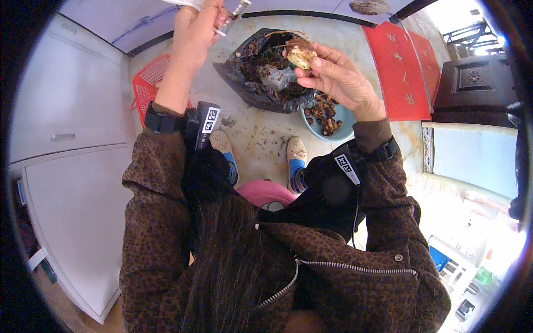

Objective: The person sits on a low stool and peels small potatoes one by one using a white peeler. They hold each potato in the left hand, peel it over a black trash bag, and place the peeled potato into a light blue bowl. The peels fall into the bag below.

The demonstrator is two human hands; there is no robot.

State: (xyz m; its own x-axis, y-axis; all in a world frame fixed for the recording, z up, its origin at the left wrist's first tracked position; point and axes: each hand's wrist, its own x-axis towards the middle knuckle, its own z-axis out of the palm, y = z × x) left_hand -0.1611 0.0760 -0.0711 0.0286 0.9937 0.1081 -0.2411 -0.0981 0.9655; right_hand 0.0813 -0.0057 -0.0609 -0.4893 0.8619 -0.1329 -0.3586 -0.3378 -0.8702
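Note:
My right hand [339, 77] pinches a partly peeled root vegetable [300, 54], brown and rough above, pale below, between thumb and fingers. It is held over the right side of an open black plastic bag [254, 98] of dark scraps and a crumpled clear plastic piece [277, 78]. Up at the top left, my left hand [200, 29] is closed around a metal-and-white tool [237, 14], perhaps a peeler; its full shape is hidden. Below my right hand, a light blue basin [320, 135] holds several brown, knobbly roots [329, 125].
A red plastic basket [152, 77] stands behind my left forearm. Dark crumbs lie on the tiled floor [258, 141] between my shoes. White cabinets [75, 83] line the left side. A red mat [395, 70] lies at the right, near a dark wooden panel [474, 77].

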